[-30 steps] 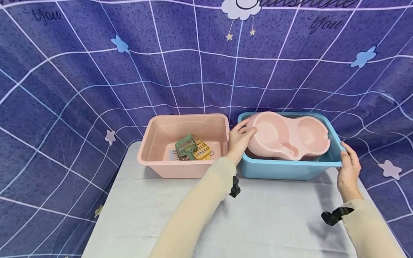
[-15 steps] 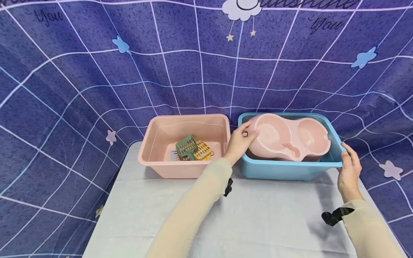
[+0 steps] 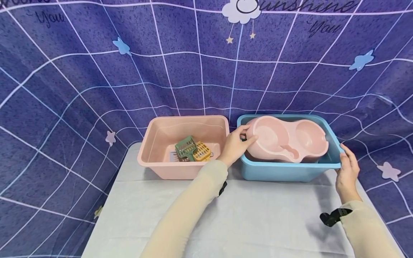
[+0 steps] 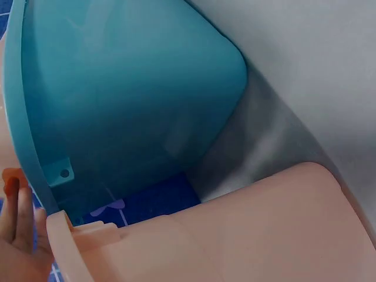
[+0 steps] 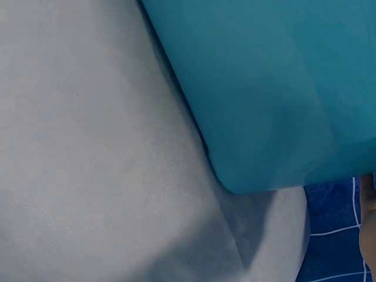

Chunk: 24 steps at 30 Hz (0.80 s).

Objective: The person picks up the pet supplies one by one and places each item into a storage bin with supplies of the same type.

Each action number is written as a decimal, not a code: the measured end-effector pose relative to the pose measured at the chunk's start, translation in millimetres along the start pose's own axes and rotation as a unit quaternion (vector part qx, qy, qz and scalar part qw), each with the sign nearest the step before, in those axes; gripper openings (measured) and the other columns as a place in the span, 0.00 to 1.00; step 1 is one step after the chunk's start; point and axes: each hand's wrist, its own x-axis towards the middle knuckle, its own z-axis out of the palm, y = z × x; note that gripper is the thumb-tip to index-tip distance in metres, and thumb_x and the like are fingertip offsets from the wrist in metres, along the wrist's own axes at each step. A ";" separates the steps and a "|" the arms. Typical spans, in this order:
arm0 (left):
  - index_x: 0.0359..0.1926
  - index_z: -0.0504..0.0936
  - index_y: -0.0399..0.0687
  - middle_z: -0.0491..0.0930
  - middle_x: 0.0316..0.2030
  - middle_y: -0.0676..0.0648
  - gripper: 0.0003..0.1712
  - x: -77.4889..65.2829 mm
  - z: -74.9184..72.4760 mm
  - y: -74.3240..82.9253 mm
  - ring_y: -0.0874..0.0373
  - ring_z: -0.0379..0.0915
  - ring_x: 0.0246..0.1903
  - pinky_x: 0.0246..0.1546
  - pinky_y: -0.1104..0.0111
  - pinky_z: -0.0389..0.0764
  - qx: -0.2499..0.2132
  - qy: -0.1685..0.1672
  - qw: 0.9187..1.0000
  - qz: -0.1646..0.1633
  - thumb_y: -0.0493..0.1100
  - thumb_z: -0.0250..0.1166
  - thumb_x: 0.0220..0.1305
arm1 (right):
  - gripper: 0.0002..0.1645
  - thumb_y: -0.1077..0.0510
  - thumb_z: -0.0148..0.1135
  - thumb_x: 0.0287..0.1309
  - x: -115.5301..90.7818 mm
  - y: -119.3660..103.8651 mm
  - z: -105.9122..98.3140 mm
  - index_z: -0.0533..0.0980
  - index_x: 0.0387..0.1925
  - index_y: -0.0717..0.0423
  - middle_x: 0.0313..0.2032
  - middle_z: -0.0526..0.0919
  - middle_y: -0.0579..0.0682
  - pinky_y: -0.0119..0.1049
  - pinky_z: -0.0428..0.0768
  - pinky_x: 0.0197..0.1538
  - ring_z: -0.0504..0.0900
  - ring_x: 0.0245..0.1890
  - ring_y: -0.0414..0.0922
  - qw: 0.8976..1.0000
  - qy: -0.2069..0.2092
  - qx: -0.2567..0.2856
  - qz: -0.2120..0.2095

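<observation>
A pink double pet bowl lies tilted inside the blue bin on the right. My left hand grips the bowl's left end, thumb at its rim and fingers behind. In the left wrist view, that hand shows at the lower left edge, and a small orange patch by its fingertips is unclear. On the bin's right end, my right hand holds the rim. Only a sliver of the right hand appears in the right wrist view. What lies under the bowl is hidden.
Left of the blue bin stands a pink bin. Inside it are a green slotted scoop, a yellow slotted scoop and a light, partly covered piece. Both bins stand on a white-covered table against a purple patterned curtain.
My left hand and wrist have shifted slightly left and the fingers have drawn in at the bowl's end. The bowl sits a touch lower. My right hand stays at the rim.
</observation>
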 end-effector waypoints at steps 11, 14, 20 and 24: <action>0.63 0.79 0.56 0.84 0.50 0.52 0.27 -5.0 -5.4 -2.4 0.61 0.79 0.47 0.45 0.72 0.78 0.058 0.006 0.998 -0.007 0.53 0.69 0.64 | 0.19 0.60 0.54 0.70 -1.8 -0.2 0.5 0.80 0.58 0.51 0.52 0.77 0.45 0.21 0.77 0.35 0.74 0.46 0.40 1.000 0.002 -0.009 -0.005; 0.62 0.80 0.59 0.83 0.51 0.55 0.26 -7.7 -7.3 -5.6 0.63 0.78 0.47 0.43 0.70 0.79 0.083 0.003 0.996 -0.014 0.54 0.68 0.64 | 0.19 0.59 0.53 0.70 -1.6 -0.5 0.7 0.79 0.59 0.51 0.52 0.76 0.44 0.21 0.76 0.36 0.74 0.47 0.40 1.000 0.001 -0.018 -0.007; 0.61 0.80 0.53 0.83 0.52 0.53 0.24 -10.3 -11.6 -8.3 0.61 0.78 0.48 0.44 0.67 0.79 0.077 0.011 0.997 0.001 0.49 0.68 0.65 | 0.20 0.59 0.52 0.70 -0.6 -0.5 0.4 0.79 0.60 0.51 0.53 0.76 0.44 0.22 0.76 0.37 0.73 0.48 0.40 1.000 -0.002 -0.025 -0.010; 0.61 0.80 0.52 0.82 0.53 0.52 0.23 -12.1 -14.0 -8.5 0.60 0.78 0.48 0.45 0.68 0.78 0.051 0.008 0.999 0.002 0.48 0.68 0.65 | 0.21 0.59 0.52 0.69 -0.5 -0.4 -0.5 0.79 0.60 0.51 0.53 0.76 0.44 0.21 0.76 0.37 0.73 0.48 0.40 0.999 0.003 -0.032 -0.009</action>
